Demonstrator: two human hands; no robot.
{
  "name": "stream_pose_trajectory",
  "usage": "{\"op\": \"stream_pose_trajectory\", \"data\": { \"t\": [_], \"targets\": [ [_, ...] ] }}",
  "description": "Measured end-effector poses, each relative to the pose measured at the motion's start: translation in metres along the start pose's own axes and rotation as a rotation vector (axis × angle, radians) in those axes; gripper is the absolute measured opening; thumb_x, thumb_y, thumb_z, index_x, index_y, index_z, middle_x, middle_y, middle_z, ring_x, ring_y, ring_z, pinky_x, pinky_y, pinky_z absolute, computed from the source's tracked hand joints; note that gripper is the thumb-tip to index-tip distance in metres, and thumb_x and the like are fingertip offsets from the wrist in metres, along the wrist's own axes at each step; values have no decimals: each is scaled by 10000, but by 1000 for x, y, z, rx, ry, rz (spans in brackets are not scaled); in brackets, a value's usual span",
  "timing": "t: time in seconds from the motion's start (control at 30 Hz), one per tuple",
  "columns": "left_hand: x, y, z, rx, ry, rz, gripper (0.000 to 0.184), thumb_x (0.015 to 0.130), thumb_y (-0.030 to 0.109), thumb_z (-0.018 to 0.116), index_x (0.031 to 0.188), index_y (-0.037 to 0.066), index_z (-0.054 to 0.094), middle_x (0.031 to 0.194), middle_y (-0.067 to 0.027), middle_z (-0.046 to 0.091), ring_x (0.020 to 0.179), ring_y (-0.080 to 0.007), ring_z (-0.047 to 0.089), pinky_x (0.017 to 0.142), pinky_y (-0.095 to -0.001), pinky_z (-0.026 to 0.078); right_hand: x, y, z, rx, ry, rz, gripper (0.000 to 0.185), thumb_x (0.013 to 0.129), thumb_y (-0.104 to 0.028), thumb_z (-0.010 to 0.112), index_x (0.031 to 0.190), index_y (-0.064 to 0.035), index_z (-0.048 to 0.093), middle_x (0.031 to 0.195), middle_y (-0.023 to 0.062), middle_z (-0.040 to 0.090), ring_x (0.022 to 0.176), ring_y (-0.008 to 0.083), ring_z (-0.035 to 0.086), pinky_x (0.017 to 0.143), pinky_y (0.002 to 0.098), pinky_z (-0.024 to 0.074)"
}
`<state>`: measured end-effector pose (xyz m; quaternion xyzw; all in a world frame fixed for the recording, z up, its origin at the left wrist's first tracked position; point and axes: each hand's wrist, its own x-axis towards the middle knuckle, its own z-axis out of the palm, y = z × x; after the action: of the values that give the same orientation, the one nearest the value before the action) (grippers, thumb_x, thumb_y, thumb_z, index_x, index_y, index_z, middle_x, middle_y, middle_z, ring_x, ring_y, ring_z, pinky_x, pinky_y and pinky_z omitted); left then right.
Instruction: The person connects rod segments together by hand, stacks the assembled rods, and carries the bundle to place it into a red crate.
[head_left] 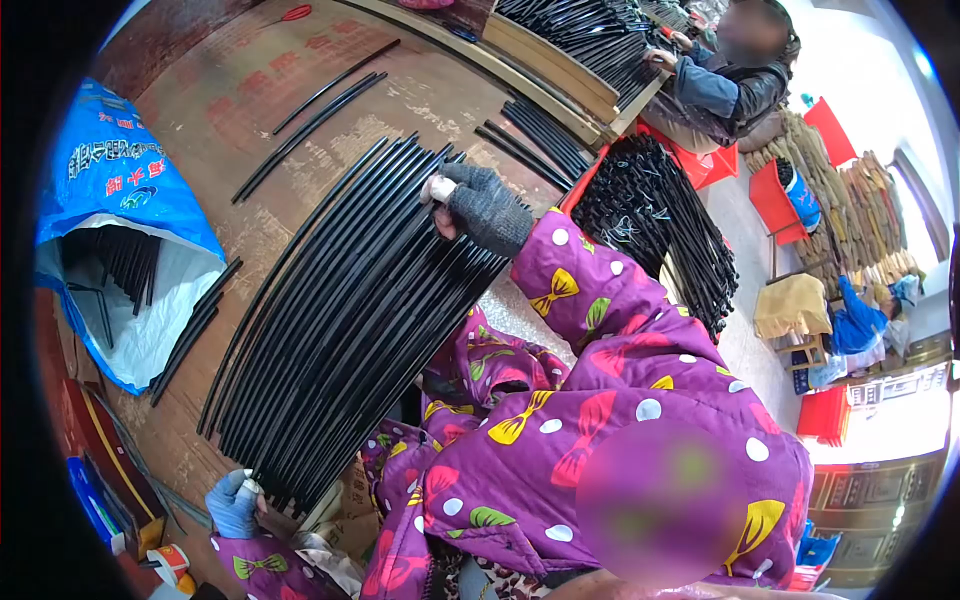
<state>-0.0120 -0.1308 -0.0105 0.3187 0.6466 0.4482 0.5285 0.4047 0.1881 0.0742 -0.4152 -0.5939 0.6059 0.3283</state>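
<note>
A wide row of thin black rods (335, 310) lies side by side across the brown table, in front of my body. My right hand (478, 207), in a dark grey fingerless glove, is at the upper ends of the rods, its fingers curled on them. White wrapping covers one of its fingertips. My left hand (236, 502), in a blue-grey glove, is at the lower ends, with bent fingers pinching at the rod tips. Part of its grip is hidden. Purple patterned sleeves cover both arms.
A blue-and-white sack (130, 190) holding more rods lies open at the left. Loose rods (310, 135) rest on the worn tabletop (225, 150). Bundled black rods (650, 220) fill a red crate at the right. A co-worker (735, 90) handles rods in a wooden tray (555, 65).
</note>
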Motion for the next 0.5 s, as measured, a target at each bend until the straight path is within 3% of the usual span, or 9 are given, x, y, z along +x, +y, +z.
{"op": "stream_pose_trajectory", "data": {
  "t": [0.13,0.37,0.47,0.5],
  "targets": [
    [-2,-2,2,-23,-20,71,206,744,106,557,909,-13,591,618,-68,554,427,-125,491,373,-219,379,2,1,-2,157,8,54,159,866,-159,485,879,-8,531,596,54,525,512,141,536,469,240,428],
    [-3,-6,-7,3,30,93,198,757,149,568,875,-5,603,583,-49,533,419,-115,475,371,-217,362,10,-4,-23,24,82,23,151,835,-176,525,816,-27,538,576,38,512,475,121,518,434,236,426],
    [-8,8,-9,321,26,106,204,776,176,498,785,-6,590,531,-23,506,411,-88,444,378,-210,310,24,1,-50,10,157,-38,144,831,-166,526,806,-24,529,589,49,506,480,141,508,442,256,428],
    [-11,24,-3,399,-11,91,195,763,95,445,752,-28,595,529,-39,504,433,-98,462,388,-216,339,25,4,-60,-3,158,-98,144,832,-162,523,810,-20,526,595,55,506,486,151,507,448,265,430]
  ]
}}
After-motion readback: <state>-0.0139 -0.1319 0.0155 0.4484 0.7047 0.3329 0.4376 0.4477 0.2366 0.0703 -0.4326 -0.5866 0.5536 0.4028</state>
